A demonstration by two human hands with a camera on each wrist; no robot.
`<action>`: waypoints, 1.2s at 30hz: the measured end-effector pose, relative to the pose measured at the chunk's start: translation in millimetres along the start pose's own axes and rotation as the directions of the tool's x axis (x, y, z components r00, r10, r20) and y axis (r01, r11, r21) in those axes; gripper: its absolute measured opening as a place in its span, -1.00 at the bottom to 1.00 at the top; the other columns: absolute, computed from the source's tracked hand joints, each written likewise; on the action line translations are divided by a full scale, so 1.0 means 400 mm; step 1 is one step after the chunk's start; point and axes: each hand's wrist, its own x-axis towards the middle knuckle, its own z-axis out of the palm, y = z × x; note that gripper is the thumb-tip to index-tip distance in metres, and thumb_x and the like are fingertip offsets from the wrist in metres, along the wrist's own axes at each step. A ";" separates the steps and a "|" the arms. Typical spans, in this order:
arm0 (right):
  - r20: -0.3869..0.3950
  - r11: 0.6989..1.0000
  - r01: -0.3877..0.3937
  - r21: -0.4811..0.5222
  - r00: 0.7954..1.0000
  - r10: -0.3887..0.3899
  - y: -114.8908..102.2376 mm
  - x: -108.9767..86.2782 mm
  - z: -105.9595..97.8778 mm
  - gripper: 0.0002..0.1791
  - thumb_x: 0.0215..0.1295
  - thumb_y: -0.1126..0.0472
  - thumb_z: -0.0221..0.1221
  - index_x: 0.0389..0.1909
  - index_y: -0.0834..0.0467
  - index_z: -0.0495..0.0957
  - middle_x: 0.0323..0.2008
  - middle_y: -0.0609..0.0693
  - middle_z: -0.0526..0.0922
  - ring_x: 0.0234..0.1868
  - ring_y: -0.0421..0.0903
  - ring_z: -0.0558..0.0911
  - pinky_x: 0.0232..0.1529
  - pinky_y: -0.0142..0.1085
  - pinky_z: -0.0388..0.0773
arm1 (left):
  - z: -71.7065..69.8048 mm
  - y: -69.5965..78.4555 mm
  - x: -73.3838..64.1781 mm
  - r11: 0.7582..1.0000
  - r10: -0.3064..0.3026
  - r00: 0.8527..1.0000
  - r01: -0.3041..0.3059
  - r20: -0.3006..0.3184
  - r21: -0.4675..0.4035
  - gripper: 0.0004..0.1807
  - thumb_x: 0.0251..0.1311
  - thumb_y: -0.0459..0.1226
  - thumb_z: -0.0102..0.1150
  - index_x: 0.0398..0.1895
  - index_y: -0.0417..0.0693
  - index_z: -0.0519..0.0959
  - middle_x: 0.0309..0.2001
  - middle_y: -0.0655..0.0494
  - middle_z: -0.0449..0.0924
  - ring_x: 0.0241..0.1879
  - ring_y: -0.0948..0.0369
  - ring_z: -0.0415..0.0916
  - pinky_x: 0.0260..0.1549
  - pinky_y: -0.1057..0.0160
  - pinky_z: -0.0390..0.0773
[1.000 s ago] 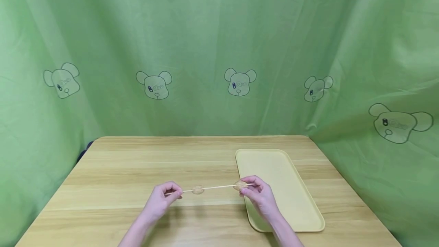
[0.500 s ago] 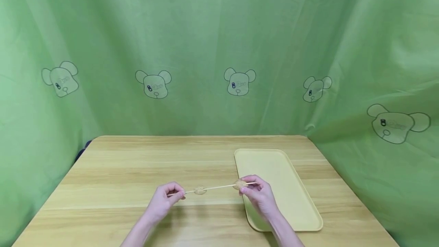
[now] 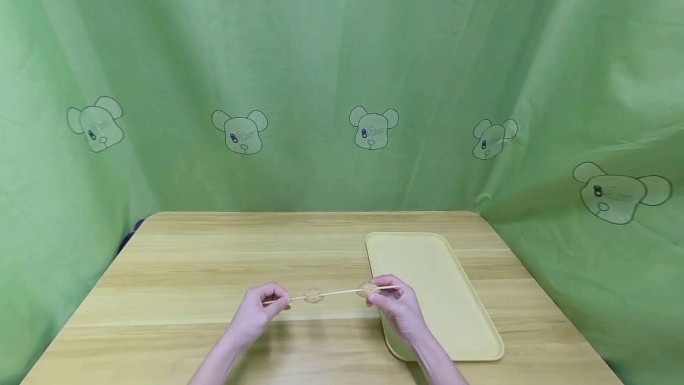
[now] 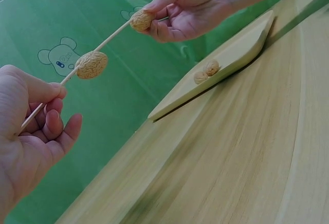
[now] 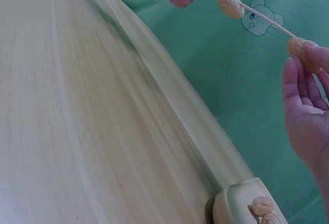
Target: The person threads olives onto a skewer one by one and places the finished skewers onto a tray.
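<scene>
Above the table, a thin wooden skewer [image 3: 342,292] runs nearly level between the hands. My left hand [image 3: 254,309] pinches it near its left end. A tan, wrinkled, roundish ball [image 4: 92,64] sits on the skewer, closer to the left hand and touched by neither hand. My right hand [image 3: 399,308] pinches a second wrinkled ball [image 5: 303,54], also threaded on the skewer, whose right end sticks out beyond it. Two more such balls [image 4: 206,72] lie close together on the tray in the wrist views; I cannot make them out in the head view.
A pale yellow rectangular tray [image 3: 427,278] with a low rim lies on the right of the wooden table [image 3: 214,266], partly under the right forearm. Green curtain [image 3: 310,46] with bear-head prints hangs behind the table and along both sides.
My right hand has moved slightly left, and its ball has slid inward along the skewer toward the other ball. The left hand has shifted a little right, still pinching the skewer.
</scene>
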 end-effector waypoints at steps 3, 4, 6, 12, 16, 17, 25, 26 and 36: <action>-0.021 1.000 -0.023 -0.010 1.000 0.022 0.005 0.001 0.004 -0.62 0.07 0.64 0.01 -0.21 0.19 0.54 -0.23 0.00 0.63 -0.28 -0.18 0.61 -0.22 -0.42 0.56 | -0.001 0.001 0.000 1.000 0.000 1.000 0.000 0.001 -0.005 -0.83 0.15 -0.46 0.10 -0.33 -0.53 0.46 -0.35 -0.22 0.52 -0.34 0.20 0.51 -0.16 0.17 0.55; -0.027 0.999 -0.029 -0.014 0.999 0.028 0.006 0.001 0.005 -0.63 0.06 0.64 0.01 -0.22 0.19 0.55 -0.23 0.00 0.63 -0.28 -0.18 0.61 -0.22 -0.42 0.56 | -0.001 0.002 0.000 1.000 0.000 1.000 0.000 0.002 -0.006 -0.83 0.15 -0.46 0.10 -0.33 -0.53 0.46 -0.35 -0.21 0.52 -0.34 0.20 0.51 -0.16 0.18 0.55; -0.038 0.999 -0.040 -0.021 0.998 0.040 0.008 0.002 0.008 -0.63 0.06 0.63 0.02 -0.23 0.18 0.55 -0.24 -0.01 0.64 -0.29 -0.18 0.61 -0.22 -0.42 0.56 | -0.001 0.002 0.000 1.000 0.000 1.000 0.000 0.002 -0.007 -0.84 0.14 -0.47 0.09 -0.33 -0.53 0.46 -0.36 -0.20 0.52 -0.34 0.20 0.51 -0.17 0.20 0.55; -0.054 0.997 -0.069 -0.015 0.996 0.068 0.013 0.003 0.016 -0.64 0.06 0.63 0.03 -0.25 0.17 0.55 -0.25 -0.02 0.63 -0.32 -0.19 0.61 -0.22 -0.43 0.56 | 0.002 0.003 0.000 1.000 0.011 1.000 -0.011 0.004 -0.010 -0.84 0.14 -0.48 0.09 -0.33 -0.53 0.46 -0.38 -0.15 0.52 -0.34 0.20 0.51 -0.20 0.28 0.55; -0.042 0.998 -0.070 -0.001 0.997 0.070 0.018 0.002 0.018 -0.64 0.07 0.63 0.02 -0.24 0.18 0.55 -0.24 -0.01 0.63 -0.32 -0.18 0.61 -0.21 -0.42 0.56 | 0.004 0.003 -0.001 1.000 0.014 1.000 -0.014 0.005 -0.012 -0.85 0.13 -0.48 0.09 -0.34 -0.53 0.46 -0.39 -0.09 0.52 -0.34 0.19 0.51 -0.20 0.30 0.54; -0.037 0.998 -0.068 -0.001 0.997 0.068 0.019 0.002 0.019 -0.64 0.07 0.63 0.02 -0.23 0.18 0.54 -0.24 -0.01 0.63 -0.32 -0.18 0.61 -0.20 -0.42 0.56 | 0.005 0.003 -0.001 1.000 0.016 1.000 -0.016 0.005 -0.011 -0.85 0.13 -0.48 0.09 -0.34 -0.53 0.46 -0.39 -0.08 0.52 -0.34 0.19 0.51 -0.20 0.30 0.54; -0.018 0.998 -0.065 -0.020 0.998 0.065 0.028 0.004 0.022 -0.64 0.08 0.61 0.05 -0.23 0.14 0.57 -0.25 -0.03 0.63 -0.32 -0.19 0.62 -0.17 -0.41 0.55 | 0.008 0.001 -0.002 1.000 0.029 1.000 -0.028 0.007 -0.005 -0.88 0.13 -0.49 0.09 -0.36 -0.49 0.48 -0.37 -0.17 0.52 -0.34 0.19 0.51 -0.20 0.26 0.56; -0.023 0.997 -0.068 -0.025 0.997 0.067 0.029 0.004 0.023 -0.64 0.08 0.61 0.05 -0.23 0.14 0.57 -0.25 -0.03 0.63 -0.32 -0.19 0.62 -0.18 -0.41 0.56 | 0.008 0.001 -0.002 0.999 0.032 0.999 -0.031 0.007 -0.008 -0.89 0.13 -0.49 0.09 -0.36 -0.48 0.49 -0.37 -0.19 0.52 -0.34 0.19 0.51 -0.20 0.26 0.56; -0.044 0.996 -0.085 -0.025 0.995 0.084 0.038 0.003 0.033 -0.67 0.07 0.58 0.09 -0.24 0.16 0.57 -0.24 -0.02 0.62 -0.32 -0.18 0.61 -0.19 -0.39 0.56 | 0.012 -0.001 -0.003 0.998 0.056 0.998 -0.056 0.021 0.001 -0.86 0.15 -0.45 0.11 -0.37 -0.48 0.49 -0.37 -0.22 0.52 -0.35 0.22 0.50 -0.21 0.22 0.56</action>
